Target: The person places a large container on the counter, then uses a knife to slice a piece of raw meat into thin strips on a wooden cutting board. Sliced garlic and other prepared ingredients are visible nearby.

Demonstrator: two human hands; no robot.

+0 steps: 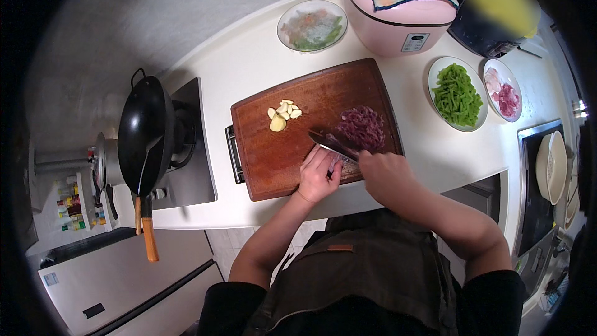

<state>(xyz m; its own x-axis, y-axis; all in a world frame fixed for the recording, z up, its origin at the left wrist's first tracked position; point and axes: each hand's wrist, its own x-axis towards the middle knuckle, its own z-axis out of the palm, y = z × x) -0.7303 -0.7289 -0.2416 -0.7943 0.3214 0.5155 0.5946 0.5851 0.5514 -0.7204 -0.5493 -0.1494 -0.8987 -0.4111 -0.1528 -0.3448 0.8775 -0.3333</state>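
My right hand [385, 171] grips the handle of a kitchen knife [336, 146], its blade slanting over the near part of a wooden cutting board [289, 163]. Close to the blade, my left hand [321, 175] presses with bent fingers on a piece of meat [336, 163], mostly hidden by the hand and knife. Beyond the knife lies a heap of thinly cut dark red meat [361, 126]. Peeled garlic cloves [284, 109] and a yellowish piece that looks like ginger [277, 123] rest on the board's left half.
A black wok [144, 135] with a wooden handle stands at the hob [186, 182]. Behind the board are a covered plate [312, 25] and a pink rice cooker [396, 32]. To the right are a plate of cut green vegetable [457, 95], a smaller plate of meat [503, 95] and a sink [536, 186].
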